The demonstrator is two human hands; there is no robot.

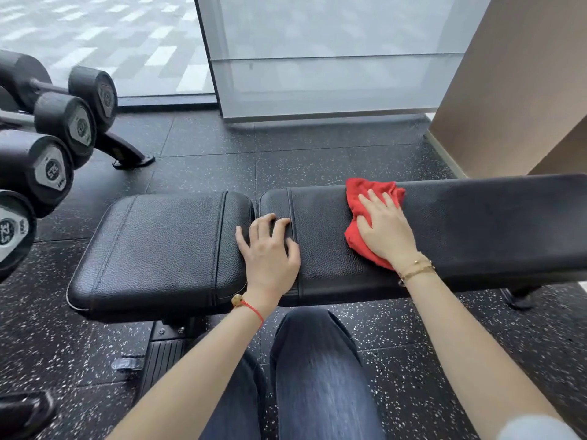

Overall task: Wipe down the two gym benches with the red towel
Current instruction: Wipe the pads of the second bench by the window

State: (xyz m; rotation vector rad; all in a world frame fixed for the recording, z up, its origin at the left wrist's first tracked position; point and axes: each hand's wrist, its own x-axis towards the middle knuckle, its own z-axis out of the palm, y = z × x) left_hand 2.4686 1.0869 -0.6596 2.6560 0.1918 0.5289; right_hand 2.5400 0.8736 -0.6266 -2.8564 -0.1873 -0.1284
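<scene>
A black padded gym bench (476, 223) runs across the view, with a shorter seat pad (158, 249) on the left and a long back pad on the right. The red towel (365, 192) lies crumpled on the long pad. My right hand (386, 230) lies flat on the towel with its fingers spread, pressing it onto the pad. My left hand (270, 249) rests on the bench at the gap between the two pads, its fingers bent with the tips on the leather. Only this one bench is in view.
A dumbbell rack (63, 122) with several black dumbbells stands at the left, its foot on the speckled rubber floor (206, 147). Behind the bench are a glass panel (317, 74) and a tan wall (524, 74). My legs in dark jeans stand close to the bench's near side.
</scene>
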